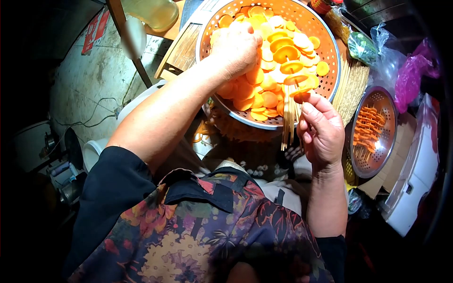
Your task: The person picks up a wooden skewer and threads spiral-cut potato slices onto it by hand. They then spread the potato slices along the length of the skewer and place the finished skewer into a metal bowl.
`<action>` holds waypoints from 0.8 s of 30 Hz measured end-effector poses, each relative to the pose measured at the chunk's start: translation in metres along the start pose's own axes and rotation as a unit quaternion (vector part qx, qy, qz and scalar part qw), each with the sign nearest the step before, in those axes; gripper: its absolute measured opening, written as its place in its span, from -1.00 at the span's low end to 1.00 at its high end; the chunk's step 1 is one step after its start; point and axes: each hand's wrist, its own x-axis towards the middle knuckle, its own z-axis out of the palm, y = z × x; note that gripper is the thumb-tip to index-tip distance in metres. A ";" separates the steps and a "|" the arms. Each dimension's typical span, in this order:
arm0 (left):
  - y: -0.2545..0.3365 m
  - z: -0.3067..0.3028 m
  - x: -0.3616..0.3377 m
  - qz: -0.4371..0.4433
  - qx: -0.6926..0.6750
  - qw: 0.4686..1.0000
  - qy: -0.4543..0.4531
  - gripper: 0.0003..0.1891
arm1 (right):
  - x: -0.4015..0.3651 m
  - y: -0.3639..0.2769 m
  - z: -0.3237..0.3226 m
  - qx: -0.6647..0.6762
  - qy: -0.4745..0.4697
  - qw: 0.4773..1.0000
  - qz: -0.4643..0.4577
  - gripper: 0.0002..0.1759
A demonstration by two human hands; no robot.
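Observation:
A large perforated metal colander (331, 52) holds many round orange slices (270, 99). My left hand (237, 49) rests among the slices at the colander's left side, its fingers bent in bright glare; whether a slice is between them cannot be made out. At the colander's lower right edge, my right hand (322, 123) pinches the lower end of a skewer threaded with several spaced orange slices (293, 67), which points up and away over the pile. A bundle of bare wooden sticks (288, 127) lies over the near rim, just left of my right hand.
On the right, a smaller metal colander (388, 134) holds filled skewers (368, 127). More thin sticks (351, 85) lie between the two colanders. Plastic bags (409, 78) and a white foam box (412, 170) are farther right. A wooden stool (186, 47) stands at upper left.

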 end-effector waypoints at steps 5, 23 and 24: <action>-0.006 -0.013 0.010 -0.064 -0.126 0.989 -0.035 -0.80 | -0.004 -0.002 -0.005 -0.002 -0.009 1.000 0.003 -0.79; -0.024 -0.038 0.013 -0.259 -0.743 0.616 0.042 -0.63 | -0.007 -0.003 -0.002 -0.046 -0.040 0.998 0.035 -0.80; -0.025 -0.038 0.013 -0.256 -0.744 0.616 0.041 -0.62 | -0.007 -0.002 -0.001 -0.044 -0.039 0.998 0.035 -0.80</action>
